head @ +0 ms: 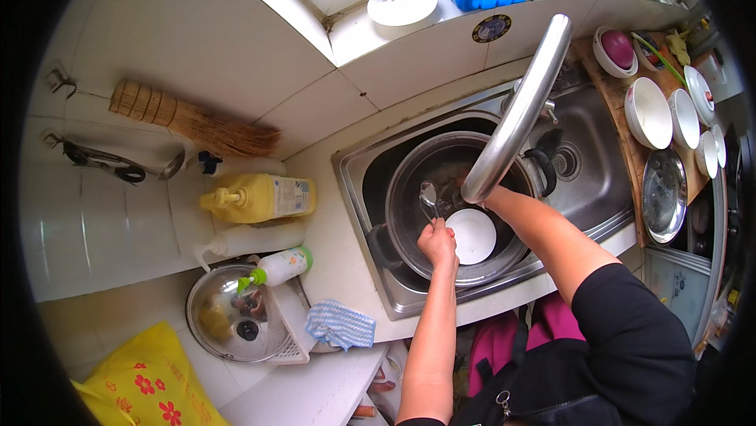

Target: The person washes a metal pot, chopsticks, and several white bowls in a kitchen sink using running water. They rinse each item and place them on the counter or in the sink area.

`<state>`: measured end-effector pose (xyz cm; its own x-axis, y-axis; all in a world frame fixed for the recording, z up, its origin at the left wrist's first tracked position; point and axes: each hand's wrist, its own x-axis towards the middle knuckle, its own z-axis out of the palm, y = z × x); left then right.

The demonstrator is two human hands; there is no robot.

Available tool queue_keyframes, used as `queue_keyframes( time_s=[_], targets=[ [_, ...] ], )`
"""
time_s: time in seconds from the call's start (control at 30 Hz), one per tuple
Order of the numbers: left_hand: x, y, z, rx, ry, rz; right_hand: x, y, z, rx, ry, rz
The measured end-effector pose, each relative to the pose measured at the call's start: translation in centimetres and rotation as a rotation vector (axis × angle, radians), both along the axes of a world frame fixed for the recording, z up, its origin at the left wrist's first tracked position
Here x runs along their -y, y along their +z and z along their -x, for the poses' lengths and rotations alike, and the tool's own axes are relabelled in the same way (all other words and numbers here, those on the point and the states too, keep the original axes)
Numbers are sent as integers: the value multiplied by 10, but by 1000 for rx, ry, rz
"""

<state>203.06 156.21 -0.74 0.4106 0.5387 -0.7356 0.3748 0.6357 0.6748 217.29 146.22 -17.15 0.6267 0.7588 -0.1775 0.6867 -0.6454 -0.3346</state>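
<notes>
A large dark metal pot (397, 231) with black handles sits in the left basin of the stainless steel sink (384, 302). Inside it, my left hand (438, 242) grips the handle of a metal spoon (429, 192), bowl end pointing away from me; there may be a second spoon with it. A small white bowl (471, 237) lies in the pot just right of that hand. My right hand (459, 180) reaches into the pot beneath the curved faucet (520, 113). The faucet and shadow hide most of it, so its grip is unclear.
Several bowls (648, 113) and a metal dish (664, 195) stand on a wooden board (629, 160) at right. A yellow detergent bottle (260, 197), a spray bottle (277, 268), a glass lid (230, 314) and a blue-white cloth (341, 324) lie left. The faucet arches over the pot.
</notes>
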Motion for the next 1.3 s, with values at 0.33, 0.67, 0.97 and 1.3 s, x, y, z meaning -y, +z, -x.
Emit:
queue_keyframes(
  time_s=[0.33,0.67,0.97,1.3],
  targets=[
    [-19,10,13,6,139,-99,-51,154,53,-1617,-1056,-867],
    [5,32,1,65,73,-126,-30,119,47,-1703,-1121,-1266],
    [17,23,11,140,-99,-382,0,151,40,-2164,-847,-1202],
    [18,26,17,147,43,-339,-12,183,60,-1426,-879,-910]
  ],
)
